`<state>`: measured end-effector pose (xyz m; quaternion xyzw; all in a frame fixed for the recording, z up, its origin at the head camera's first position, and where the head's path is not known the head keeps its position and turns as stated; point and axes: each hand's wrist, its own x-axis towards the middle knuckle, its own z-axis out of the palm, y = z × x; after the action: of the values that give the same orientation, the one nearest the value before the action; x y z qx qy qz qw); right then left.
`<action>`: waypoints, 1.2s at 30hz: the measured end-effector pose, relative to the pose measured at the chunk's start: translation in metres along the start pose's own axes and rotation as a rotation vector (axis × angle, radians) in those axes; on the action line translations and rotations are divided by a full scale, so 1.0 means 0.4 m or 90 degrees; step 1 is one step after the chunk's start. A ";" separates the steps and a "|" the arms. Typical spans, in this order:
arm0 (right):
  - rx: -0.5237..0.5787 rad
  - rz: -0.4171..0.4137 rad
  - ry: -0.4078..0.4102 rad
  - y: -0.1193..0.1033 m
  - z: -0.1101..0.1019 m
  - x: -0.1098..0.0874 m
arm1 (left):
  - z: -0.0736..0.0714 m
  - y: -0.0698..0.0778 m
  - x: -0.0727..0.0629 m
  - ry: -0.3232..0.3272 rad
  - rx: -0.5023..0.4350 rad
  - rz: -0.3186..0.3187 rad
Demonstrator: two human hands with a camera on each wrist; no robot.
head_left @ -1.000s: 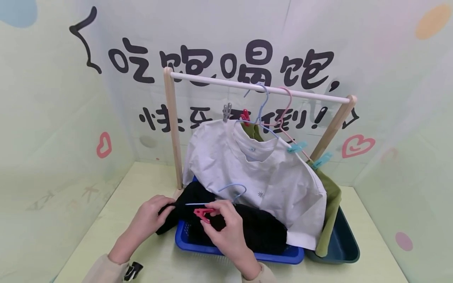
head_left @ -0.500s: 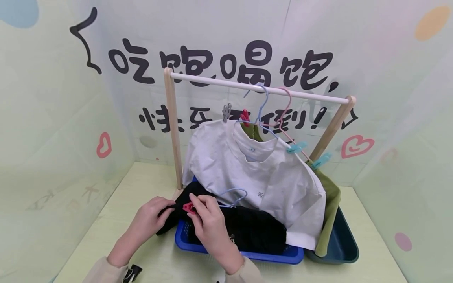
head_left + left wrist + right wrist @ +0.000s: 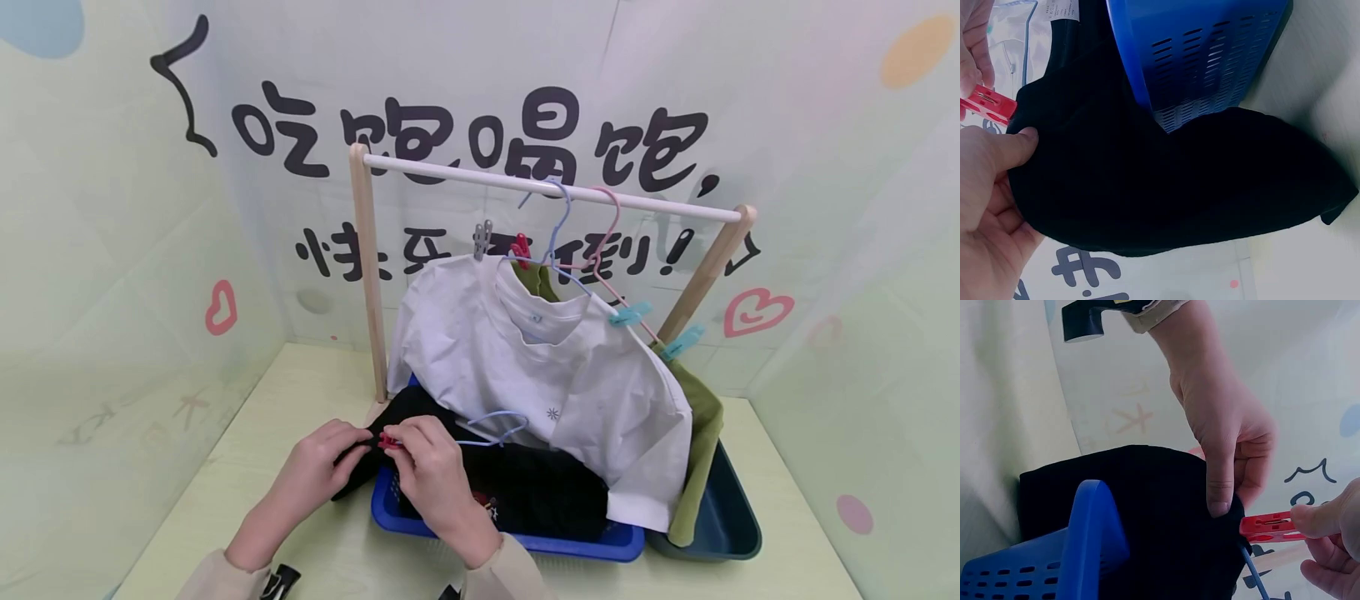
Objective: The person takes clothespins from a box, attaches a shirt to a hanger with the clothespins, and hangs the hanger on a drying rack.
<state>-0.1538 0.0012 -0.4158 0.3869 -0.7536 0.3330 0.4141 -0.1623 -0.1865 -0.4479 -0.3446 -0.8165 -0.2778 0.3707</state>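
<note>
My left hand (image 3: 318, 458) pinches the shoulder edge of a black shirt (image 3: 1104, 156) between thumb and fingers. Close beside it, my right hand (image 3: 435, 462) holds a red clothespin (image 3: 1269, 526) by its handles, its tip right at the black edge in both wrist views. A blue hanger (image 3: 495, 429) runs into the shirt, and its hook stands up to the right of my right hand. Part of the shirt lies over a blue basket (image 3: 510, 543); its left sleeve side hangs past the rim.
Behind stands a drying rack with a white bar (image 3: 465, 175). A white T-shirt (image 3: 487, 333) and a green garment (image 3: 701, 442) hang there on hangers, with clothespins (image 3: 630, 313). A dark teal basin (image 3: 723, 517) stands right of the basket.
My right hand has moved left with the red clothespin, from over the hanger to the shirt edge beside my left hand. The left hand has stayed in place.
</note>
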 end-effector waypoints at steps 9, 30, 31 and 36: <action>-0.015 -0.006 -0.042 -0.001 0.005 0.003 | -0.001 -0.001 0.000 0.015 -0.002 0.040; 0.007 0.117 -0.075 0.010 -0.019 -0.028 | 0.007 -0.010 -0.003 -0.017 -0.029 -0.009; 0.011 0.121 -0.072 0.010 -0.023 -0.029 | 0.007 -0.010 -0.003 -0.019 -0.027 -0.013; 0.045 0.154 -0.065 0.010 -0.043 -0.037 | 0.009 -0.013 -0.003 -0.024 -0.021 -0.027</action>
<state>-0.1458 0.0219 -0.4223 0.3242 -0.8028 0.3865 0.3179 -0.1672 -0.1877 -0.4521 -0.3383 -0.8259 -0.2921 0.3436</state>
